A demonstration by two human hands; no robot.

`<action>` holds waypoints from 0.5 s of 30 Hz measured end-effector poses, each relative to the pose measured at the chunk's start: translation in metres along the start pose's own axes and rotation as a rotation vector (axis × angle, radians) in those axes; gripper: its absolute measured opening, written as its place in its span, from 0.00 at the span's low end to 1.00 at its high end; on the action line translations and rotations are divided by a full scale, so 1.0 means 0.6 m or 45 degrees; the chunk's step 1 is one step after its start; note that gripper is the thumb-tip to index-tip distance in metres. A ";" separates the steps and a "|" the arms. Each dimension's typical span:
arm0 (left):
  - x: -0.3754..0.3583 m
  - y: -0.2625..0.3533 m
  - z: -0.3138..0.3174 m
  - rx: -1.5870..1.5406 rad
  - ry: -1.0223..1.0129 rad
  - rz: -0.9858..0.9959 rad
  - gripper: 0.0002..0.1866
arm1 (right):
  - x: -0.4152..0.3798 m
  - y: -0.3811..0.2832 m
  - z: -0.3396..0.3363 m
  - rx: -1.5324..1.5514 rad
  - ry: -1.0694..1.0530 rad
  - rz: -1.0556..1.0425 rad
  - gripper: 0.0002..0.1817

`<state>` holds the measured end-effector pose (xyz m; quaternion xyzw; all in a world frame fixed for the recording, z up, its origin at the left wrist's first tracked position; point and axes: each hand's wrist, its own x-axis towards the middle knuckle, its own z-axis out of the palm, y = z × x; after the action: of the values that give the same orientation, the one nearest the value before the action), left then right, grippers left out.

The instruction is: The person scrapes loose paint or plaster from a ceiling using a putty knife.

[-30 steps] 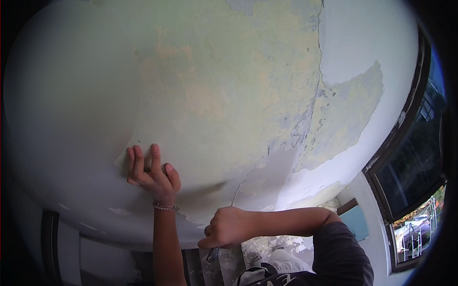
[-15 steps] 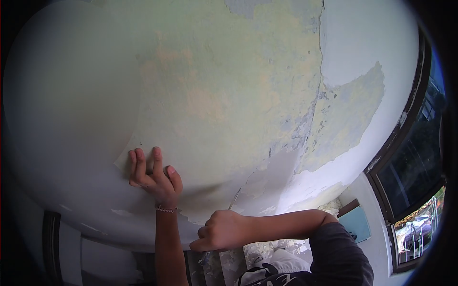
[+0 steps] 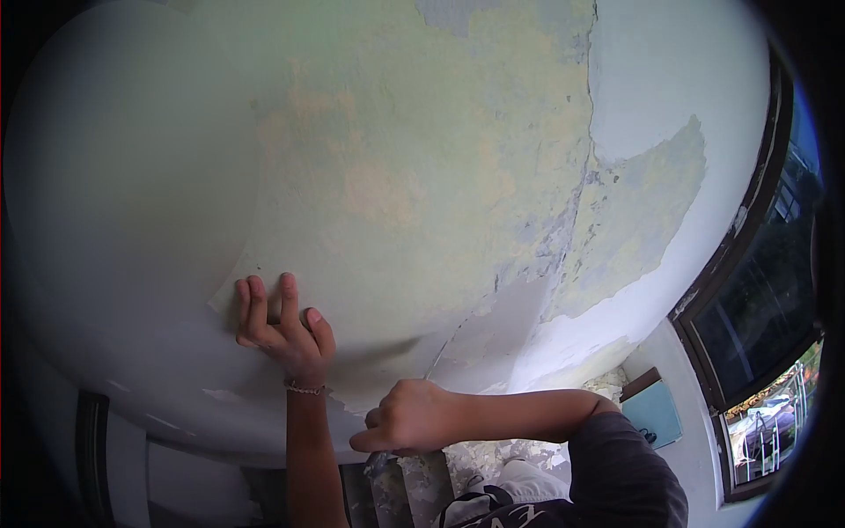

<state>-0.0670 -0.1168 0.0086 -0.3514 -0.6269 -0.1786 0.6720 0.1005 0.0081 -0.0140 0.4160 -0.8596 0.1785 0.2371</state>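
My left hand (image 3: 286, 334) rests with spread fingers against the peeling wall (image 3: 396, 202), its fingertips beside a lifted edge of pale coating. A beaded bracelet (image 3: 304, 387) circles that wrist. To the right and lower, my right hand (image 3: 414, 415) is closed in a fist around a scraper (image 3: 378, 461). The grey-blue end of its handle sticks out below the fist, while its thin metal part is mostly hidden by the hand close to the wall. A cracked line in the coating runs up from just above this fist.
Pale flakes (image 3: 506, 455) litter the steps (image 3: 422, 488) below. At the right stand a dark-framed window (image 3: 704, 370) and a light-blue panel (image 3: 653, 412). A long crack (image 3: 583, 180) splits the wall's patchy green and white surface.
My right hand has moved slightly up toward the wall with the scraper, and less of the thin metal shows above the fist. My left hand has stayed nearly in place.
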 end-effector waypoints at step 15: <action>0.011 0.005 -0.004 0.011 -0.052 0.026 0.23 | -0.053 0.046 -0.024 -0.033 0.153 0.287 0.11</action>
<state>-0.0620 -0.1149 0.0143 -0.3586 -0.6377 -0.1618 0.6622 0.0992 0.0519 -0.0226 0.3020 -0.8874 0.2174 0.2720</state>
